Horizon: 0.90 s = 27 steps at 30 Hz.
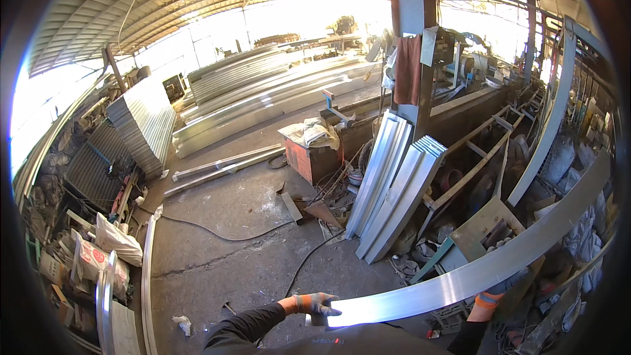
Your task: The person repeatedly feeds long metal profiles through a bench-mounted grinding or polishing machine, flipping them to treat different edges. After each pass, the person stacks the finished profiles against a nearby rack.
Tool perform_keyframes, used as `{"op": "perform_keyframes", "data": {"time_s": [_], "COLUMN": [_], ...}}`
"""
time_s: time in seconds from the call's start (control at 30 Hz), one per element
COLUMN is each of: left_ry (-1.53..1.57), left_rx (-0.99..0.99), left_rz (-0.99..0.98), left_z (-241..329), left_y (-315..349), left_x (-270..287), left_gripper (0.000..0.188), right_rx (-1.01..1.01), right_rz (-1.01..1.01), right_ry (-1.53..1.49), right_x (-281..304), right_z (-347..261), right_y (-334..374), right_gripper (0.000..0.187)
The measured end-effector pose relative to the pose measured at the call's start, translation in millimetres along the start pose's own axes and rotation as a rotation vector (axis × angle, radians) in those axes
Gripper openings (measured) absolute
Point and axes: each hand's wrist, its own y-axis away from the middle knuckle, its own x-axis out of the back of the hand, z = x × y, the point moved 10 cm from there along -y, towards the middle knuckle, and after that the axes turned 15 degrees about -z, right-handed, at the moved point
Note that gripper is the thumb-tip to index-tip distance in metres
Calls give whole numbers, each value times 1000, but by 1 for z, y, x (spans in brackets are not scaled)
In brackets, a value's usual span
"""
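A long, flat silvery metal profile [453, 284] lies across the front of my body and rises to the far right. The fisheye rim makes it look curved. My left hand [317, 304], in a grey glove with an orange cuff, is closed on its left end, fingers over the top edge. Farther right, my right hand [503, 289], gloved the same way, grips the profile's lower edge from below; its fingertips are partly hidden. Beyond the profile, several similar silvery metal profiles [401, 194] stand leaning against a steel post [413, 0].
Long metal profiles [263, 108] are stacked at the back. A cable [227, 238] snakes over the concrete floor [204, 276]. An orange-sided box [299, 160] stands mid-floor. White sacks [118, 240] and narrow profiles [150, 283] lie left. A metal frame [476, 148] and scrap crowd the right.
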Motion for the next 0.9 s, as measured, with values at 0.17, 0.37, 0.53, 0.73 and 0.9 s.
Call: {"op": "perform_keyframes", "data": {"time_s": [0.17,0.37,0.53,0.73,0.9], "left_ry": [-57,-248,-360,-405,-469], "left_rx": [82,71,79,111,153], "left_rz": [58,179,382,348,200], "left_z": [4,41,58,52,32], "left_y": [5,24,27,16,-1], "left_x": [-12,-12,-20,-45,-39], "left_gripper": [81,83,79,86,69], "right_rx": [-44,27,-241,-441,-340], "right_rz": [52,-94,-81,445,708], "right_ry": [291,88,55,488,95], "right_x": [1,-37,-13,100,151], "right_z": [-6,-15,-4,23,53], "right_y": [-9,-34,-15,104,162], "right_gripper": [68,74,75,69,56]}}
